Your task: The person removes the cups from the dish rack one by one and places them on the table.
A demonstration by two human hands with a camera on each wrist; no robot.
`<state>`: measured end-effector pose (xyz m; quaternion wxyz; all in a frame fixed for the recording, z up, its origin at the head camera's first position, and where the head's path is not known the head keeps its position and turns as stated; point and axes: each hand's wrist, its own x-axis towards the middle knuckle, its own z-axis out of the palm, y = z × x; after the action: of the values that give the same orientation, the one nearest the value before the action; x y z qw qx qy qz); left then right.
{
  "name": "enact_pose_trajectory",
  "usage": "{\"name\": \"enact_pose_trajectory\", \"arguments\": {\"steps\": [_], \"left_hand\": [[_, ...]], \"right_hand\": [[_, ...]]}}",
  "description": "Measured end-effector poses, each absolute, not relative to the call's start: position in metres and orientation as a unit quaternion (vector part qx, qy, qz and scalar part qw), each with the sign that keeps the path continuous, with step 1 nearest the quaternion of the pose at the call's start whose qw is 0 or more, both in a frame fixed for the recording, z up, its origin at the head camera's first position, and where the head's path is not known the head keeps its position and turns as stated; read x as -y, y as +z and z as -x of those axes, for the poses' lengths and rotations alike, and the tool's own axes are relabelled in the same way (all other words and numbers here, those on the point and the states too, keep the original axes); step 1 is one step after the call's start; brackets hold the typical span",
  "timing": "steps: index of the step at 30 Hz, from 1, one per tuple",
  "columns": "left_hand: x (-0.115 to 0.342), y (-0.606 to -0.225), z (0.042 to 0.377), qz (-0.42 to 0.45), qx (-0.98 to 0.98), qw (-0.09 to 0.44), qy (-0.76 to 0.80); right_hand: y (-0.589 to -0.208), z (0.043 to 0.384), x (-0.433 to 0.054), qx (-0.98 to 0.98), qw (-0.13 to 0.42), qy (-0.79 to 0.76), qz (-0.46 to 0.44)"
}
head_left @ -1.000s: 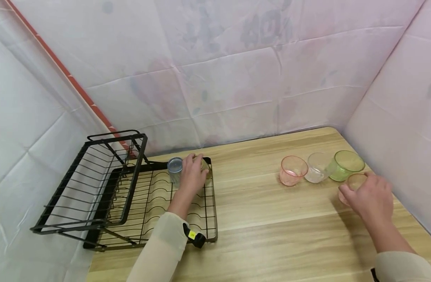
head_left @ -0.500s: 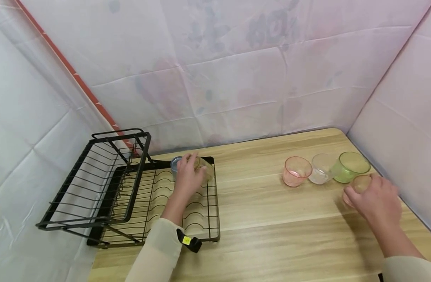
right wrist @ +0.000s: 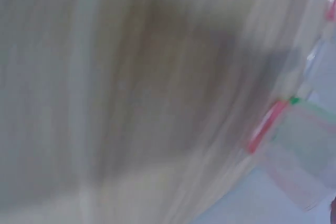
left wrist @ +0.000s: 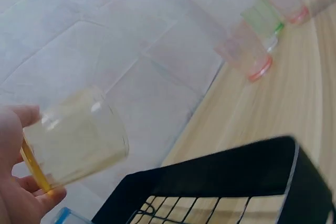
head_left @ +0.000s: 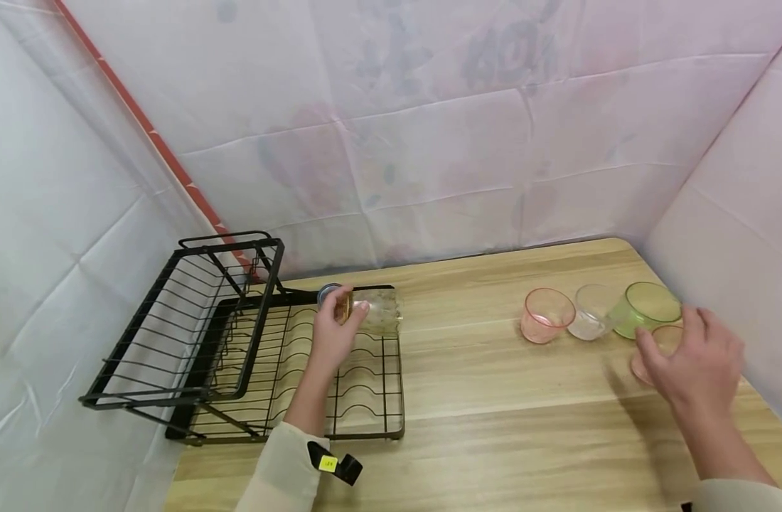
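Note:
In the head view my left hand (head_left: 336,331) grips a yellow-tinted drinking glass (head_left: 379,311) by its amber base, thumb on one side and fingers on the other. The glass lies on its side in the air, mouth to the right, over the back corner of the black dish rack (head_left: 400,398). Just behind the hand stands a blue glass (head_left: 327,290), mostly hidden. On the far right my right hand (head_left: 701,363) hovers at the rim of a pink glass (head_left: 643,370), thumb and fingers spread on either side. That glass stands upright on the table.
Left of the right hand stand a green glass (head_left: 650,306), a clear glass (head_left: 589,316) and another pink glass (head_left: 544,320). The rack's raised upper tier (head_left: 193,327) is at the left. A draped cloth wall (head_left: 429,163) closes the back.
My left hand has lifted the yellow glass from beside the blue one and tipped it sideways. My right hand stays by the pink glass; the head view has turned slightly left.

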<state>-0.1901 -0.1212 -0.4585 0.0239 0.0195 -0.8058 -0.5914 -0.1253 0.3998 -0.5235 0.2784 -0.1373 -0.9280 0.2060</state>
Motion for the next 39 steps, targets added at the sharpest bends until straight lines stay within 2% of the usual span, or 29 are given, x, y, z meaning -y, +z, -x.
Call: {"name": "enact_pose_trajectory", "arguments": {"steps": [4, 6, 8, 17, 25, 29, 33, 39], "left_hand": [[0.115, -0.462, 0.184, -0.013, 0.771, -0.003, -0.637], [0.11, -0.465, 0.18, -0.009, 0.756, -0.017, -0.654], [0.104, -0.468, 0.176, -0.004, 0.746, -0.03, -0.665], [0.073, -0.477, 0.152, 0.006, 0.715, -0.083, -0.694], [0.05, -0.485, 0.135, 0.05, 0.712, -0.097, -0.693], [0.043, -0.489, 0.13, 0.073, 0.718, -0.088, -0.686], [0.038, -0.493, 0.128, 0.065, 0.714, -0.097, -0.691], [0.037, -0.495, 0.127, 0.063, 0.72, -0.102, -0.683]], "right_hand": [[-0.513, 0.129, -0.365, 0.878, 0.415, 0.235, 0.025], [-0.506, 0.128, -0.342, 0.874, 0.416, 0.252, -0.011], [-0.501, 0.126, -0.316, 0.876, 0.39, 0.281, -0.04], [-0.496, 0.11, -0.208, 0.85, 0.159, 0.496, -0.082], [-0.496, 0.104, -0.165, 0.766, 0.027, 0.636, -0.09], [-0.495, 0.101, -0.158, 0.78, 0.022, 0.622, -0.066], [-0.493, 0.099, -0.155, 0.786, 0.038, 0.615, -0.042], [-0.495, 0.096, -0.155, 0.797, 0.072, 0.598, -0.057]]}}
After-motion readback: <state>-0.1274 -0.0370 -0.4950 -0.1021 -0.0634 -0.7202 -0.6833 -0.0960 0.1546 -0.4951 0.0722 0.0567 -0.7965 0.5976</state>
